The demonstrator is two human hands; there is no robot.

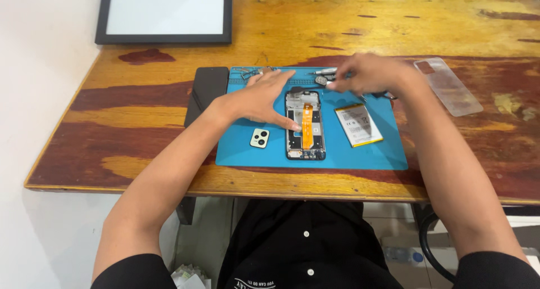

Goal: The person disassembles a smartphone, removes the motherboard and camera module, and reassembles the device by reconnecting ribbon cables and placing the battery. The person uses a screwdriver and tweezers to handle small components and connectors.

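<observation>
An opened phone body (305, 126) with an orange flex cable lies in the middle of a blue work mat (349, 151). My left hand (260, 98) rests flat beside it, fingertips touching the phone's left edge. My right hand (371, 73) hovers over the mat's top edge, fingers pinched near a small dark part (321, 80); whether it grips the part is unclear. A flat battery (358, 125) lies right of the phone. A small camera cover (259, 138) lies to its left.
A black back panel (206, 92) lies off the mat's left edge. A clear phone case (448, 86) sits at the right on the wooden table (140, 126). A screwdriver (323, 71) and small parts lie along the mat's top. A framed white board (166, 13) stands far left.
</observation>
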